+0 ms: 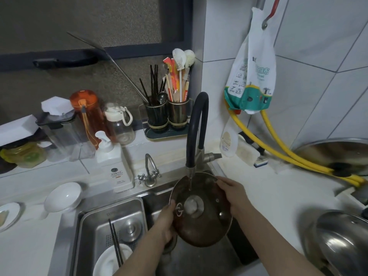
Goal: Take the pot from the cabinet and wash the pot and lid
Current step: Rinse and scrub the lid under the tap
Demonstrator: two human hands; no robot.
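The lid is held tilted over the sink, just under the tap, with a thin stream of water falling on its upper part above the knob. It is gripped at two rim points: the left hand is curled round the lower left edge, below and left of the tap, and the right hand pinches the upper right edge, just right of the spout. The pot is seen on the counter well to the right of the tap. The rinse would likely be done best if the lid is turned slowly under the stream, kept low in the sink against splashing, and held firmly, since a wet rim may slip
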